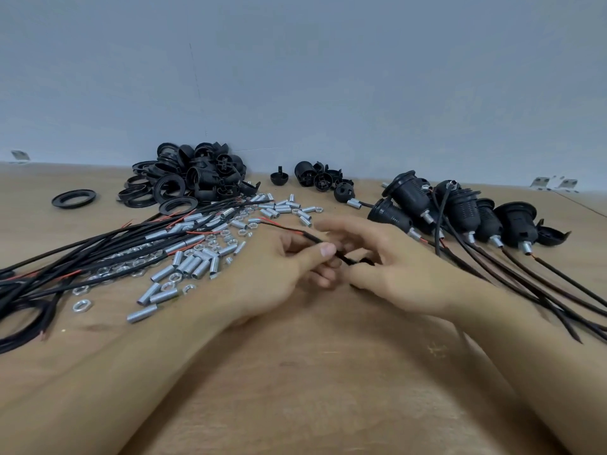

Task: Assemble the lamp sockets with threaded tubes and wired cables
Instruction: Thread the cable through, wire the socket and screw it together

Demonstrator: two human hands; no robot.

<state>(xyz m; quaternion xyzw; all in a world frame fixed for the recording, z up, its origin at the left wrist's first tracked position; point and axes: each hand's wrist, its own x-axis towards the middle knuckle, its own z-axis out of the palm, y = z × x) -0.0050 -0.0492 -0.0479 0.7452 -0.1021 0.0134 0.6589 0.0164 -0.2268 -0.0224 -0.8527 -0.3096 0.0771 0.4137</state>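
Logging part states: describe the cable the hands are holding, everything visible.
The held cable is thin, black-sheathed and looks flexible. Its free end points up-left above the table, where the sheath stops and a red wire and a dark one show. The left hand pinches it between thumb and fingers; the right hand meets it at the other side, blurred, so that grip is unclear. It slopes down to the right between them, then goes out of sight behind the fingers. No tube or socket is visible on it.

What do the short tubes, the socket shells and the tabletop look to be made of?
Short tubes: bright silvery metal, probably plated; they glint. Socket shells: black moulded plastic by the look, dull sheen, ribbed. Tabletop: pale brown wood or wood-look laminate, matt; faint grain shows.
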